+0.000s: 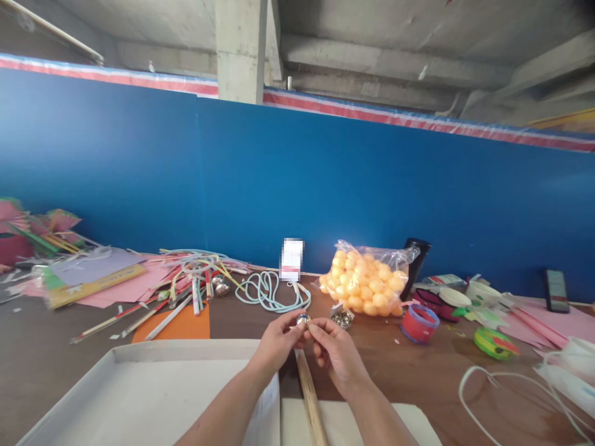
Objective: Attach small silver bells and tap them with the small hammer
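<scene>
Held at lower centre of the frame: small round shiny metal bell (303, 319); left hand (277, 344) pinching it from the left, right hand (335, 350) pinching its right side, equally near; long pale wooden stick (308, 396) lying lengthwise beneath, on the brown bench (242, 322)

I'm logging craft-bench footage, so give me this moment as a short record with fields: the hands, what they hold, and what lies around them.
setting: brown table before a blue wall panel
left hand: pinches a small shiny piece at the fingertips
right hand: fingertips meet the same piece from the other side
below hands: wooden stick
left of arms: white shallow box
beyond hands: light blue cord, bag of orange balls, red tape roll
far right: dark phone by the panel
</scene>
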{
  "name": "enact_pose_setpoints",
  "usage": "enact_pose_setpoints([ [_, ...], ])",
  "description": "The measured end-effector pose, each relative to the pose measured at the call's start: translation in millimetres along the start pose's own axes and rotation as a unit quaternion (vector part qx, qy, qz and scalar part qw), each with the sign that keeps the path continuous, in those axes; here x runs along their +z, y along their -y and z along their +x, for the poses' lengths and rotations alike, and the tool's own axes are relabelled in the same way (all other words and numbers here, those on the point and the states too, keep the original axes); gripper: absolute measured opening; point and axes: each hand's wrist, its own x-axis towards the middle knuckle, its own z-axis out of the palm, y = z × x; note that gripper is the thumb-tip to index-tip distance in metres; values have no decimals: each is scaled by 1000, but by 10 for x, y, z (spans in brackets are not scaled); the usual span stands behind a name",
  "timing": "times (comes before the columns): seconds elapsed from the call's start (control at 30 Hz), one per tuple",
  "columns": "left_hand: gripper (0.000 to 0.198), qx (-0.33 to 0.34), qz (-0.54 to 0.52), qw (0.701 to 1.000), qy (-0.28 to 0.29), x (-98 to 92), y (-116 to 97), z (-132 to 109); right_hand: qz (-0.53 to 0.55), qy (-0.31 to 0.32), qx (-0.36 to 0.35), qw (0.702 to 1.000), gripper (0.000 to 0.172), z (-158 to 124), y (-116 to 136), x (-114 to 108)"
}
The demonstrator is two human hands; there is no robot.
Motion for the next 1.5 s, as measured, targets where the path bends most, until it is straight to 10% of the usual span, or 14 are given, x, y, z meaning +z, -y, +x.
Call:
enact_pose_setpoints([
  [1.5,49,27,46,998,-17,40,-37,-2,120,47,71,989,16,4,-1,-87],
])
